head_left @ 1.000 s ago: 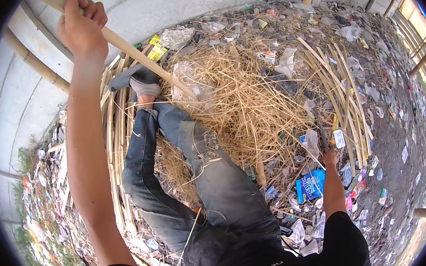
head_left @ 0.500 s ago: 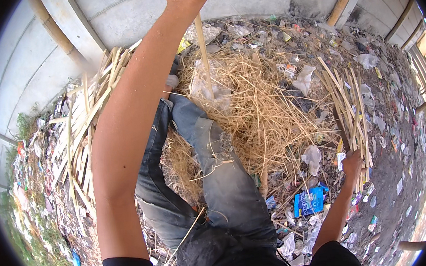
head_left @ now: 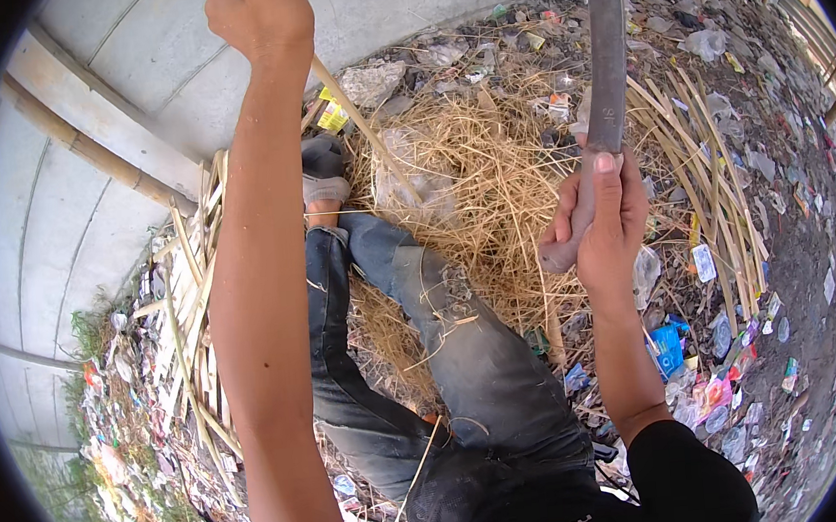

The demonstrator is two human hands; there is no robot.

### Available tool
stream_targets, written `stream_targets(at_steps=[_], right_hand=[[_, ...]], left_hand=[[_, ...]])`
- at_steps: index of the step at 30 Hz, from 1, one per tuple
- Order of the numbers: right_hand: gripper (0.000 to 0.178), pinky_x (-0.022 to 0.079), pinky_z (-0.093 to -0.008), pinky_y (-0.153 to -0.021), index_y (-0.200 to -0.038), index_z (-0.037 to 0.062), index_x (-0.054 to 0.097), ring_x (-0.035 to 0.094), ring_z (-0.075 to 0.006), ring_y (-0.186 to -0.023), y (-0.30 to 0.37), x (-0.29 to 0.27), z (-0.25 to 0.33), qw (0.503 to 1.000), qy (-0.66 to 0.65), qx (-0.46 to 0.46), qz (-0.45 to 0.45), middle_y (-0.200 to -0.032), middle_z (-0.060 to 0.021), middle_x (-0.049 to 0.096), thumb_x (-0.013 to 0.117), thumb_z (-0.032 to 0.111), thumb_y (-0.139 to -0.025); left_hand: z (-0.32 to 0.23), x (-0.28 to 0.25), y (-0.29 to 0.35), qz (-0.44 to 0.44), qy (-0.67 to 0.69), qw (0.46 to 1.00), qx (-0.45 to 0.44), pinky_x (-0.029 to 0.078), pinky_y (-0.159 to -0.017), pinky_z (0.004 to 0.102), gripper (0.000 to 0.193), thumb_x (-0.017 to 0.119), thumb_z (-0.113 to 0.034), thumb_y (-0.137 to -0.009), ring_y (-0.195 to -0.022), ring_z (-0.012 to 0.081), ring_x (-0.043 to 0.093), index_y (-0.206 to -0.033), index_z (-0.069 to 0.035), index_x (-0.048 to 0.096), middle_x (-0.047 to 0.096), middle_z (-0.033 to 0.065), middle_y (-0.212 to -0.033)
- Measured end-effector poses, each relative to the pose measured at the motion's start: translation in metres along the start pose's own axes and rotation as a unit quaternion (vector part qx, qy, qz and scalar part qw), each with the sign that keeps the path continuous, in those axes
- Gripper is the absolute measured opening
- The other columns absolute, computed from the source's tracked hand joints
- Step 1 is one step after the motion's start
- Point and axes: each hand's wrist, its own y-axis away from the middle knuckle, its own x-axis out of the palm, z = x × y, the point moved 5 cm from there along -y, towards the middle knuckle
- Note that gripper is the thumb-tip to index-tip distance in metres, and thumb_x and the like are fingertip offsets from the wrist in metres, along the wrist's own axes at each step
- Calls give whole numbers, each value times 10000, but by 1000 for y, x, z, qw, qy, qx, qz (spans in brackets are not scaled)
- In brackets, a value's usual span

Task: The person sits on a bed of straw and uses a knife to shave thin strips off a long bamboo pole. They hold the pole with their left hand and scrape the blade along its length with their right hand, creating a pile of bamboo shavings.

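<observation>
At the far left, a wall of grey panels [head_left: 4, 244] stands, and a bamboo pole [head_left: 95, 154] is in front of it. Below this pole, many pale split strips [head_left: 184, 348] lie in a loose pile on the littered ground. Next comes the left hand [head_left: 262, 20], raised high near the upper edge; it is closed around the upper part of a wooden stick [head_left: 365, 130], although most of the fingers are hidden. The stick slants down to the right, and its lower end is over a clear plastic sheet [head_left: 427, 184] among the dry straw [head_left: 504, 225]. The legs in worn jeans [head_left: 490, 363] stretch forward beside this straw, with a grey sock [head_left: 326, 189] on the foot. Further right, the right hand [head_left: 611, 216] is wrapped firmly around the handle of a machete [head_left: 607, 69], with the thumb lying along it, and the dark blade points up to the upper edge. Beyond it are a blue packet [head_left: 668, 351] and a second bundle of strips [head_left: 717, 198].
</observation>
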Motion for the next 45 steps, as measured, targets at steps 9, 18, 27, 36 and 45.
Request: stream_targets(at_steps=[9, 18, 27, 36, 45], right_hand=[[244, 415, -297, -436, -1144, 9, 550, 546, -108, -485, 41, 26, -112, 899, 182, 299, 262, -628, -24, 525, 592, 228, -1047], [253, 368, -242, -436, -1101, 15, 544, 501, -49, -472, 36, 53, -2, 985, -130, -78, 75, -617, 6, 529, 552, 266, -1070], [314, 416, -263, -399, -1014, 6, 536, 509, -87, -420, 42, 9, -57, 949, 122, 222, 186, -570, -11, 502, 574, 313, -1062], [304, 367, -227, -423, -1196, -7, 526, 451, -49, -447, 19, 36, 61, 987, -124, -76, 64, -601, 10, 492, 495, 276, -1087], [288, 439, -273, -468, -998, 25, 588, 572, -119, -493, 36, 17, -70, 913, 214, 269, 221, -612, -31, 541, 603, 309, -1042]], left_hand=[[-3, -4, 5, 24, 39, 999, -19, 260, -469, 311, 528, 637, -403, -998, -477, 106, 342, -641, -85, 414, 381, -3, -529], [-3, -2, 7, 17, 49, 998, -24, 253, -454, 315, 559, 653, -422, -990, -461, 104, 334, -624, -95, 386, 383, -10, -517], [-17, -26, -7, 7, 125, 991, -40, 213, -444, 296, 492, 616, -278, -1020, -458, 101, 266, -625, -113, 373, 304, -22, -552], [-14, 8, 12, 37, 51, 998, -6, 243, -437, 296, 487, 607, -306, -1015, -449, 104, 315, -628, -107, 387, 334, -11, -525], [-10, -1, 0, 21, 55, 998, -13, 274, -469, 319, 539, 600, -403, -1016, -487, 100, 355, -627, -101, 380, 384, -7, -530]])
